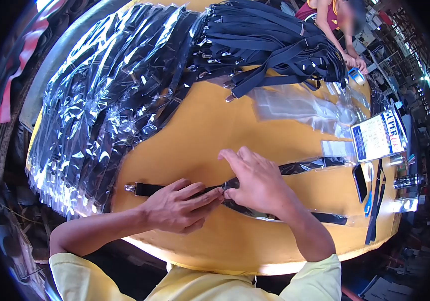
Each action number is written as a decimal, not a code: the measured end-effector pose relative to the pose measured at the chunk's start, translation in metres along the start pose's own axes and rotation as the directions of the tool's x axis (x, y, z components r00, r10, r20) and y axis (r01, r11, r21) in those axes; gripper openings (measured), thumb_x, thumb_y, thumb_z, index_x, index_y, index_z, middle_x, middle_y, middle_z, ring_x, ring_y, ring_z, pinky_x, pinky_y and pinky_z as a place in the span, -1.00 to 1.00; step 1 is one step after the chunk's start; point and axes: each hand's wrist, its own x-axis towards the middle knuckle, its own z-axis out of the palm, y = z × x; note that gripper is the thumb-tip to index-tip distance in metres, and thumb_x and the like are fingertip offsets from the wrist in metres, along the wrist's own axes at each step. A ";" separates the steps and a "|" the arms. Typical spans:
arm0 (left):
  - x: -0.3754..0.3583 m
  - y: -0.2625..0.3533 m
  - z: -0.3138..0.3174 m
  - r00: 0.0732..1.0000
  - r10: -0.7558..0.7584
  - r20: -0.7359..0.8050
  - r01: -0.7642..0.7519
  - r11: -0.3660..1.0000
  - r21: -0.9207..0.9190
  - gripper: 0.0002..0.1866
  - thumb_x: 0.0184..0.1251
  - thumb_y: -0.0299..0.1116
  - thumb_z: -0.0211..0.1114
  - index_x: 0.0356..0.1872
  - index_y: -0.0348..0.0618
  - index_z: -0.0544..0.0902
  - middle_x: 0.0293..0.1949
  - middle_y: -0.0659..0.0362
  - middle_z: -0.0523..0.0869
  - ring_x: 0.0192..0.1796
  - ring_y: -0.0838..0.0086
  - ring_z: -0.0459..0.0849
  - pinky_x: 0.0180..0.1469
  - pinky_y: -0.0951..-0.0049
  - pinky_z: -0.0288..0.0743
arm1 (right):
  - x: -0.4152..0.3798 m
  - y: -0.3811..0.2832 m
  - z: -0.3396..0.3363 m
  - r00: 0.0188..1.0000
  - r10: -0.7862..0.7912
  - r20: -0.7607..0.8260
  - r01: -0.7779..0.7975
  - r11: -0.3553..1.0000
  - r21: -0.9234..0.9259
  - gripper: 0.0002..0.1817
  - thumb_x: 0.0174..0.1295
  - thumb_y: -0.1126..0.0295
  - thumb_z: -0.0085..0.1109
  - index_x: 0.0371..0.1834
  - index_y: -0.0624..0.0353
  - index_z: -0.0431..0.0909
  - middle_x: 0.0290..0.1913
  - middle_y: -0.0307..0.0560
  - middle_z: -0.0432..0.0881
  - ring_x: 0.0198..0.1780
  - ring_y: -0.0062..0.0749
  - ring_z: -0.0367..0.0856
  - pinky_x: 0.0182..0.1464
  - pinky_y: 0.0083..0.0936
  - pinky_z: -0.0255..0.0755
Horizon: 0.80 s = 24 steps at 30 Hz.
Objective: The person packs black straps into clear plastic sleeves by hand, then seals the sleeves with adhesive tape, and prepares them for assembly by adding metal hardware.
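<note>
A pair of black suspenders lies across the yellow table in front of me, its metal clip pointing left. To the right its two straps run apart inside a clear plastic sleeve. My left hand rests over the suspenders with its fingers closed on the strap near the join. My right hand is just beside it, its thumb at the join close to my left fingertips. The right index finger is raised and apart from the thumb. Parts of the strap are hidden under both hands.
Sleeved suspenders are layered at the left. Loose suspenders are heaped at the back, beside empty plastic sleeves. A printed box, a phone and a blue-handled tool lie right. Another person is at the far right.
</note>
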 end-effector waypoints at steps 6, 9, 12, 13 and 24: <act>0.002 0.001 -0.003 1.000 -0.007 0.001 0.007 1.000 0.019 -0.50 0.20 -0.28 0.33 0.22 -0.04 0.72 0.33 0.26 0.62 -0.01 0.39 0.64 0.02 0.36 0.61 | 0.033 0.002 -0.017 0.971 0.081 0.227 -0.059 0.993 -0.102 -0.18 -0.20 0.09 0.69 0.14 0.18 0.49 -0.01 0.09 0.65 0.17 0.06 0.63 0.21 -0.10 0.49; 0.004 0.002 -0.005 1.000 -0.003 0.004 0.003 1.000 0.027 -0.50 0.19 -0.30 0.33 0.22 -0.03 0.72 0.32 0.26 0.63 0.00 0.39 0.65 0.03 0.35 0.62 | 0.052 0.001 -0.028 0.921 0.165 0.353 -0.081 0.967 -0.240 -0.06 -0.36 -0.06 0.75 0.08 0.27 0.54 0.03 0.09 0.66 0.17 0.02 0.64 0.21 -0.17 0.50; 0.005 0.002 -0.005 1.000 -0.008 -0.001 0.008 1.000 0.020 -0.50 0.18 -0.30 0.34 0.21 -0.03 0.73 0.33 0.26 0.62 0.01 0.39 0.66 0.04 0.34 0.62 | 0.059 -0.007 -0.028 0.929 0.163 0.333 -0.044 0.940 -0.339 -0.06 -0.43 -0.14 0.76 0.01 0.27 0.63 0.03 0.07 0.70 0.15 -0.04 0.68 0.19 -0.29 0.50; 0.005 0.002 -0.005 1.000 -0.005 0.003 0.005 1.000 0.019 -0.50 0.18 -0.30 0.34 0.21 -0.03 0.73 0.33 0.26 0.62 0.01 0.39 0.66 0.04 0.34 0.62 | 0.063 -0.011 -0.030 0.929 0.164 0.331 -0.047 0.941 -0.335 -0.06 -0.43 -0.14 0.76 0.01 0.27 0.63 0.03 0.07 0.70 0.15 -0.04 0.68 0.19 -0.29 0.50; 0.000 -0.001 -0.003 0.988 0.147 0.052 -0.152 0.983 0.102 -0.48 0.15 -0.31 0.37 0.23 0.03 0.72 0.37 0.32 0.59 0.05 0.38 0.57 0.02 0.35 0.53 | 0.091 -0.035 -0.024 0.822 0.190 0.537 0.238 0.743 -0.626 -0.06 -0.40 -0.40 0.65 0.16 -0.22 0.76 0.10 -0.40 0.77 0.20 -0.37 0.67 0.00 -0.30 0.44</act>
